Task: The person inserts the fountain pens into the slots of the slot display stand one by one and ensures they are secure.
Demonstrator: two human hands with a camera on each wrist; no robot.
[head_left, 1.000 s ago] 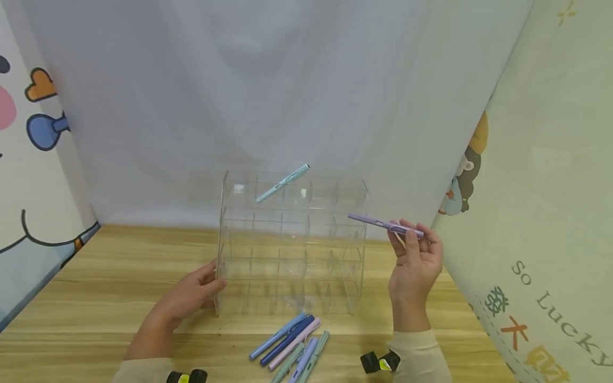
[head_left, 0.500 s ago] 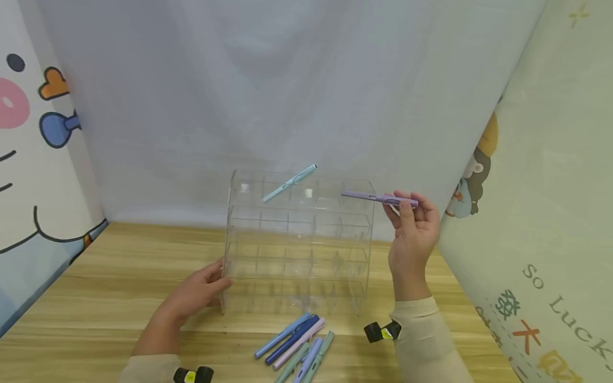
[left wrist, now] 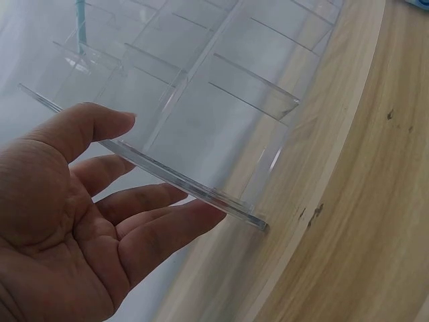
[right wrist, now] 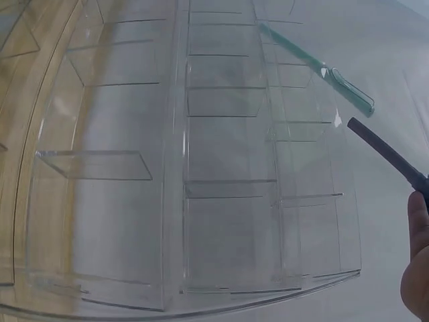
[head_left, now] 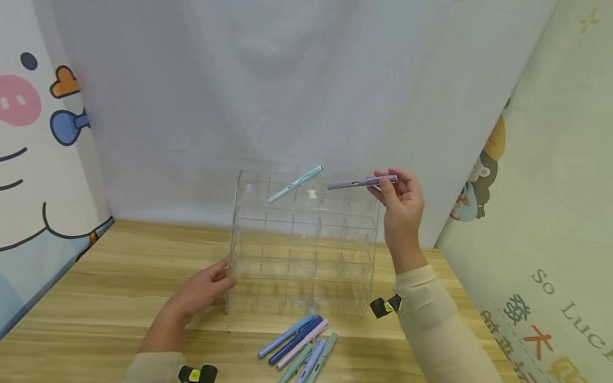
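A clear acrylic rack (head_left: 301, 244) with several rows of compartments stands on the wooden table (head_left: 119, 282). A light-blue pen (head_left: 295, 184) leans in a top compartment; the same pen (right wrist: 315, 66) shows in the right wrist view. My right hand (head_left: 399, 205) pinches a purple pen (head_left: 360, 182) and holds it almost level above the rack's top right corner, tip pointing left; the pen (right wrist: 385, 154) looks dark in the right wrist view. My left hand (head_left: 203, 292) rests with straight fingers (left wrist: 154, 228) against the rack's (left wrist: 221, 100) lower left edge.
Several pens (head_left: 301, 346) in blue, pink, lilac and green lie on the table in front of the rack. A white curtain hangs behind. Cartoon-printed sheets stand at the left and right sides.
My right hand has lifted the purple pen up and to the left, from beside the rack's right side to above its top right corner. The left hand stays at the rack.
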